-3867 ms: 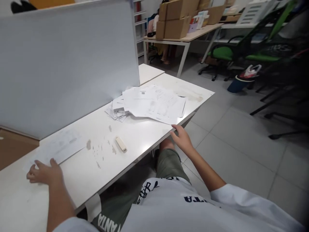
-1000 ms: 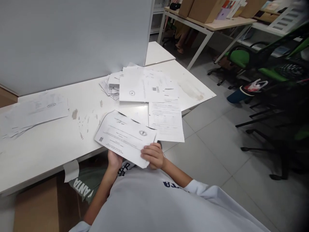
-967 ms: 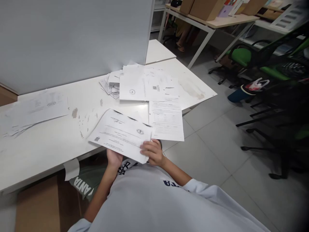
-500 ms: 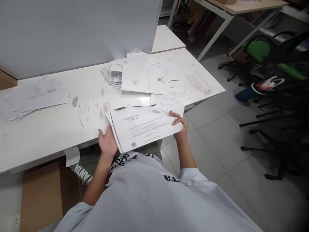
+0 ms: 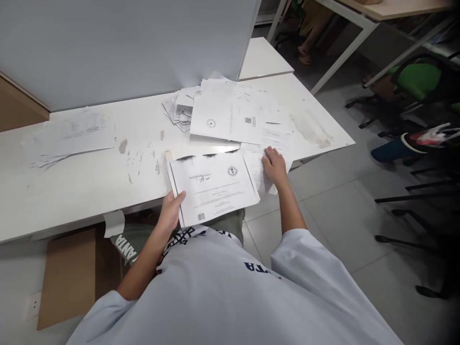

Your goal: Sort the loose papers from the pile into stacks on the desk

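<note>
My left hand (image 5: 172, 210) grips the left edge of a printed document (image 5: 215, 187), its thumb on top. A round seal, a signature and a small square code show on this paper, and dark smudges run along its far edge. My right hand (image 5: 275, 165) lies with fingers stretched on another printed sheet (image 5: 257, 160) at the desk's front edge. Beyond it a messy pile of papers (image 5: 215, 115) covers part of the white desk (image 5: 140, 177). The undersides of both hands are hidden.
Another stack of papers (image 5: 82, 134) lies at the desk's left. A grey partition (image 5: 125, 48) stands along the back. A cardboard box (image 5: 68, 273) is under the desk. To the right are a blue bin (image 5: 390, 149) and a green chair (image 5: 419, 79); a person's foot (image 5: 304, 55) shows behind.
My right hand has let go of the held document and moved onto the sheet at the desk edge. My left thumb has closed over the document. The view has shifted slightly left.
</note>
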